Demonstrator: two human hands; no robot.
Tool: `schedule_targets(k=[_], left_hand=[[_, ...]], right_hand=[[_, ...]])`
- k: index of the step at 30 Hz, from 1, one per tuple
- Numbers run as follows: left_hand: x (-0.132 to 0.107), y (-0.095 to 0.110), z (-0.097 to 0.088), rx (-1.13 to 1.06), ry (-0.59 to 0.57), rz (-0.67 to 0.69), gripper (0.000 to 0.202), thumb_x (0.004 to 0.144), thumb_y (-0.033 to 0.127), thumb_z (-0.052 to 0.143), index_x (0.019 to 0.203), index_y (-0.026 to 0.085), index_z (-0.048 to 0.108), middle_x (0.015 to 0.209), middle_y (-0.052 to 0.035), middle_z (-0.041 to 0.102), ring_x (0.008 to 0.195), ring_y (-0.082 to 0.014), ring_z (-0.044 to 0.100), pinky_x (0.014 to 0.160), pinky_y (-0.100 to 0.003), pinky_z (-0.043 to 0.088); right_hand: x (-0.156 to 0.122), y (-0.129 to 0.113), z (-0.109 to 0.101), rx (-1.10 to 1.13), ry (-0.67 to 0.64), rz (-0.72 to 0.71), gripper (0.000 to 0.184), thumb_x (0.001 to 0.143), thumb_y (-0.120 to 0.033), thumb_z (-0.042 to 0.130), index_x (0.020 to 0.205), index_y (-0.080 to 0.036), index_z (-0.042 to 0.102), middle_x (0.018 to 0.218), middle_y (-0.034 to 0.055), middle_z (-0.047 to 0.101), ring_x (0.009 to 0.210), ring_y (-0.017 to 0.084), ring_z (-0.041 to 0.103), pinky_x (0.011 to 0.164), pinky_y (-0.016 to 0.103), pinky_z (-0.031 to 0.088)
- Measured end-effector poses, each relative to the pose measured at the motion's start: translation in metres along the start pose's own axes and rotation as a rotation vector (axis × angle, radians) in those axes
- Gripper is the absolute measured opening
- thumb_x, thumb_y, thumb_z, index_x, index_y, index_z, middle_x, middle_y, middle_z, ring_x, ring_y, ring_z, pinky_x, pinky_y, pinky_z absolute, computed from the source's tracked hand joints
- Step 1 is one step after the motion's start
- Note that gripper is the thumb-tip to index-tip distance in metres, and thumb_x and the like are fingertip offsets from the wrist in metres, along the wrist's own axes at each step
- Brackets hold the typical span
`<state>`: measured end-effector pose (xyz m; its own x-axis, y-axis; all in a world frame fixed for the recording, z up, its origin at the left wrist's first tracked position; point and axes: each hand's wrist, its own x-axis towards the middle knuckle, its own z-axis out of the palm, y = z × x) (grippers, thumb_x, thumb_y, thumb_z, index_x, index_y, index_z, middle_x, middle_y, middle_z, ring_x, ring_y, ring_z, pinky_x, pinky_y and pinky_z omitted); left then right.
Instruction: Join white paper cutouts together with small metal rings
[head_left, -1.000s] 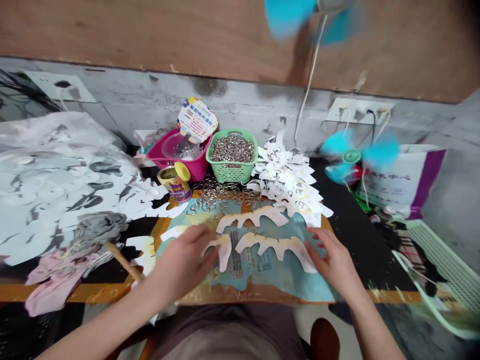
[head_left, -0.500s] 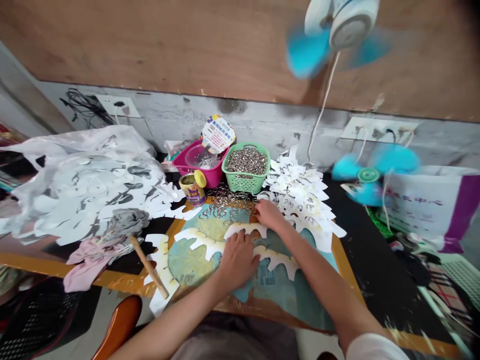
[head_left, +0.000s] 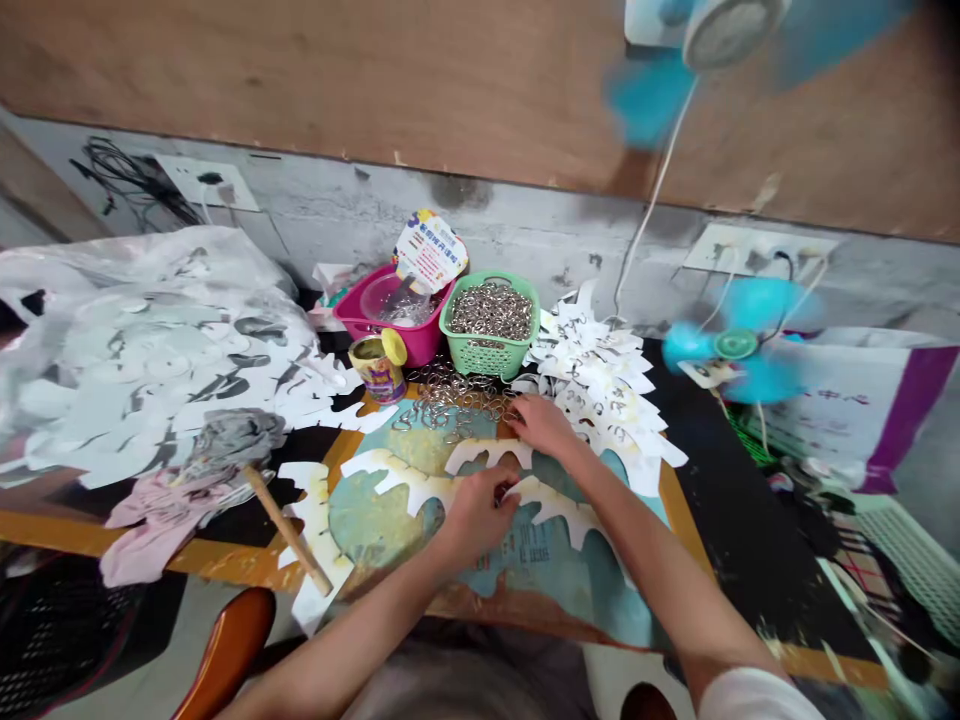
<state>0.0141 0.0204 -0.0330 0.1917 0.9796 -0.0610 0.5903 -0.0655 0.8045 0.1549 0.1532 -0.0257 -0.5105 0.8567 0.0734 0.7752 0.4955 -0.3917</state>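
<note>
Just below the heap of steel rings [head_left: 454, 400], the left hand [head_left: 476, 515] bunches its fingers [head_left: 499, 487] at the end of a scalloped white paper cutout [head_left: 555, 508] lying crosswise, nearer it than the right hand [head_left: 544, 425], whose fingers [head_left: 521, 410] lie flat together by the rings.

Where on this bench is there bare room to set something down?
The widest free patch is the black tabletop between the white paper cutouts and the blue fan. A smaller one lies between the pink cloth and the wooden stick. It is crowded around the loose metal rings, green basket and the right hand.
</note>
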Motion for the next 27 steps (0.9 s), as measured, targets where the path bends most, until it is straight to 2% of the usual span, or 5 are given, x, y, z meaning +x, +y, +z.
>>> schedule_targets(k=[7,10,12,19,27], left_hand=[[-0.014,-0.007,0.004,-0.387,-0.032,-0.061,0.033,0.082,0.024,0.057,0.110,0.015,0.071,0.069,0.0004,0.066,0.052,-0.0119,0.052,0.051,-0.024,0.042],[-0.019,-0.005,0.005,-0.539,0.022,-0.088,0.032,0.075,0.023,0.065,0.105,0.015,0.073,0.073,-0.0008,0.067,0.059,-0.0130,0.055,0.056,-0.024,0.043],[-0.021,-0.002,0.006,-0.600,0.038,-0.093,0.031,0.073,0.023,0.067,0.102,0.014,0.073,0.077,-0.0021,0.069,0.064,-0.0138,0.058,0.059,-0.024,0.044],[-0.035,0.007,0.006,-0.819,0.081,-0.195,0.031,0.068,0.020,0.071,0.098,0.013,0.071,0.085,-0.0045,0.074,0.073,-0.0150,0.065,0.064,-0.023,0.048],[-0.045,0.012,0.007,-0.928,0.089,-0.269,0.034,0.065,0.022,0.077,0.097,0.014,0.070,0.076,-0.0013,0.072,0.059,-0.0108,0.060,0.051,-0.019,0.040]], right_hand=[[-0.082,-0.003,-0.034,0.478,0.045,-0.090,0.014,0.091,-0.021,0.059,0.104,-0.021,0.064,0.102,0.0049,0.067,0.088,0.017,0.067,0.077,0.027,0.054],[-0.115,-0.010,-0.034,0.778,0.006,-0.115,0.016,0.090,-0.024,0.061,0.105,-0.023,0.069,0.109,0.0059,0.060,0.082,0.014,0.065,0.074,0.027,0.054],[-0.129,-0.016,-0.028,0.811,0.020,-0.087,0.021,0.090,-0.023,0.062,0.110,-0.025,0.067,0.112,0.0055,0.058,0.080,0.012,0.064,0.076,0.028,0.054],[-0.140,-0.025,-0.015,0.768,0.116,-0.072,0.004,0.090,-0.020,0.062,0.088,-0.021,0.065,0.101,0.0062,0.069,0.092,0.018,0.066,0.080,0.030,0.053],[-0.148,-0.028,-0.006,0.748,0.188,-0.114,0.007,0.091,-0.021,0.064,0.096,-0.024,0.068,0.110,0.0065,0.073,0.104,0.020,0.069,0.090,0.033,0.053]])
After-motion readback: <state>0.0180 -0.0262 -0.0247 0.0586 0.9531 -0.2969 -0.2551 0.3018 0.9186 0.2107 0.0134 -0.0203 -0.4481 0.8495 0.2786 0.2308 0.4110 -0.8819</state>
